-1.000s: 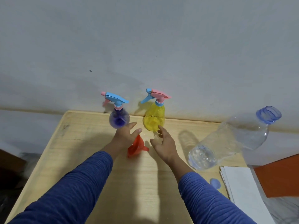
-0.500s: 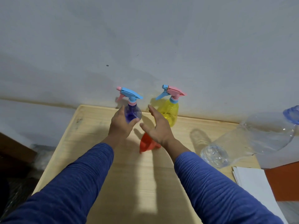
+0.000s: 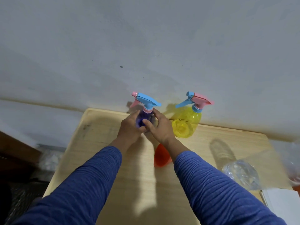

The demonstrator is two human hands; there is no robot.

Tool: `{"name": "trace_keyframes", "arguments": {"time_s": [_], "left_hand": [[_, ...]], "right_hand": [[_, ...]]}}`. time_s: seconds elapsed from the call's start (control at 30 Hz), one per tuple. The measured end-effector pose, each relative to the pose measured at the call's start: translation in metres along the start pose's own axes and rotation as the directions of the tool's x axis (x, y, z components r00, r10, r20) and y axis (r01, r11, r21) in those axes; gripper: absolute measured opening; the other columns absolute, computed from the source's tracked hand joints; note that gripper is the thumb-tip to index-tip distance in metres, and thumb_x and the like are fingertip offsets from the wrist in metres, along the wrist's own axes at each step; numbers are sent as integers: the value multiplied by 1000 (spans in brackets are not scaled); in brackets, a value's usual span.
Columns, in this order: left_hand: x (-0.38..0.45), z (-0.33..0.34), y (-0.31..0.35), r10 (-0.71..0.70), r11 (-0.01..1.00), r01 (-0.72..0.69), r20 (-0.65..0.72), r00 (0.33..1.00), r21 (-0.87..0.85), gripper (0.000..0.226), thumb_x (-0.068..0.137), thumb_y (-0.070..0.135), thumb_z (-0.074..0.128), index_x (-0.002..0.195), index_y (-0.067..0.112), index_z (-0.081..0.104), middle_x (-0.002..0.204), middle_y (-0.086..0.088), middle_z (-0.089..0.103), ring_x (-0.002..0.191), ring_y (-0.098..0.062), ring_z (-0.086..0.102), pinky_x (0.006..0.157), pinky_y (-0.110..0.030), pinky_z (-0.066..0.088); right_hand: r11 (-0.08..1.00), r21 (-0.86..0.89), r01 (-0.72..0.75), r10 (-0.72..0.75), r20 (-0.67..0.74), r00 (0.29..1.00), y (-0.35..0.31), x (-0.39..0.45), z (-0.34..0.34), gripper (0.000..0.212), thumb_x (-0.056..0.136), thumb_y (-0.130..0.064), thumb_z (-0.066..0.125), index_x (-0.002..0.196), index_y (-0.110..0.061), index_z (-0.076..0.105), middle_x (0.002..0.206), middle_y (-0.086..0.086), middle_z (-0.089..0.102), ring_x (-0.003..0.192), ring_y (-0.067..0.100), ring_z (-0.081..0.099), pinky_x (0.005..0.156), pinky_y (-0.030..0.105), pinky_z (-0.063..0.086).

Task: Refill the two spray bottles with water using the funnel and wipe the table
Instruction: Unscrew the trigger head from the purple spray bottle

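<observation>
At twelve o'clock on the counter (image 3: 100, 153), both hands have closed on the purple spray bottle (image 3: 145, 119): left hand (image 3: 129, 127) and right hand (image 3: 159, 127) fingers curl around it, so uncapping likely follows.

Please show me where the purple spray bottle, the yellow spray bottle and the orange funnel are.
purple spray bottle (image 3: 140, 119): head view, on its body between the hands.
yellow spray bottle (image 3: 185, 125): head view, middle of its body.
orange funnel (image 3: 160, 158): head view, on its wide cone.

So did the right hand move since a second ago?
Yes. The right hand went from beside the yellow spray bottle over to the purple spray bottle, which it now holds together with the left hand.
</observation>
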State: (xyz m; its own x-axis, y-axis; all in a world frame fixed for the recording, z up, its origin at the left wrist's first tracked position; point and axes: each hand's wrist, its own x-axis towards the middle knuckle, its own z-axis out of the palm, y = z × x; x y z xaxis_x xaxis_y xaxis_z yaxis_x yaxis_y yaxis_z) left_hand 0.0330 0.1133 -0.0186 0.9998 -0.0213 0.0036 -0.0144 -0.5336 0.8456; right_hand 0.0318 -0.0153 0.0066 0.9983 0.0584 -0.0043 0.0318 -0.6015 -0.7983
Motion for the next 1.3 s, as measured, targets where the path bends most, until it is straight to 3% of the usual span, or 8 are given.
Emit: {"name": "trace_keyframes", "arguments": {"time_s": [0.1,0.23,0.33,0.47,0.57,1.0,1.13,1.3], "left_hand": [[1,-1,-1,3,999,-3,4,1000,-48,48,72,15,74,117,23,59,98,12,62,88,-9,57,70,-1,37],[-2,-4,-5,-7,995,8,10,1000,-99,52,71,10,74,118,26,58,99,13,62,90,-6,56,70,3,36],[-11,-9,-3,4,995,-5,-16,1000,-98,55,71,14,75,120,30,57,103,13,62,95,-6,57,76,-2,39],[-29,-18,7,2,997,-6,-49,999,-82,68,68,32,74,132,26,51,124,8,60,113,-9,55,98,-26,43],[-46,-23,21,-21,997,16,-58,998,-79,75,69,35,76,137,26,46,132,4,56,121,-10,51,105,-35,40],[-163,38,96,54,976,-65,-58,997,-209,64,70,19,78,128,29,53,111,12,65,99,-4,61,87,-16,47],[-196,79,89,28,978,-35,-34,999,-205,60,69,23,78,123,36,55,100,20,64,98,-4,63,87,-22,48],[-221,113,65,-13,986,11,-9,1000,-164,71,67,36,79,131,27,50,124,9,61,113,-10,57,100,-36,46]], "right_hand": [[1000,19,-13,14,-29,999,0,4,4,35,86,-17,64,120,-18,60,112,4,67,93,12,55,68,3,31],[999,46,-5,6,-24,1000,-2,3,4,29,84,-15,66,113,-17,65,106,3,69,89,9,54,68,-1,33],[998,62,2,-1,-17,1000,-9,-3,-1,29,84,-17,66,113,-18,65,106,2,69,93,12,57,74,8,33],[997,70,35,-33,-33,999,-23,-20,-13,33,84,-18,66,117,-20,64,111,3,68,96,13,57,71,6,33],[995,78,68,-64,-59,996,-37,-39,-25,34,85,-20,65,118,-23,63,113,2,68,100,14,58,75,9,34],[990,94,105,-88,-175,981,1,-165,-98,34,84,-22,67,118,-16,63,116,3,65,107,15,57,93,26,44],[996,86,30,-19,-129,991,36,-198,-106,36,82,-23,68,118,-20,64,114,5,65,105,17,59,94,32,46],[997,70,-21,25,-60,998,71,-222,-99,36,82,-20,68,118,-20,64,114,5,65,106,18,59,94,33,46]]}}
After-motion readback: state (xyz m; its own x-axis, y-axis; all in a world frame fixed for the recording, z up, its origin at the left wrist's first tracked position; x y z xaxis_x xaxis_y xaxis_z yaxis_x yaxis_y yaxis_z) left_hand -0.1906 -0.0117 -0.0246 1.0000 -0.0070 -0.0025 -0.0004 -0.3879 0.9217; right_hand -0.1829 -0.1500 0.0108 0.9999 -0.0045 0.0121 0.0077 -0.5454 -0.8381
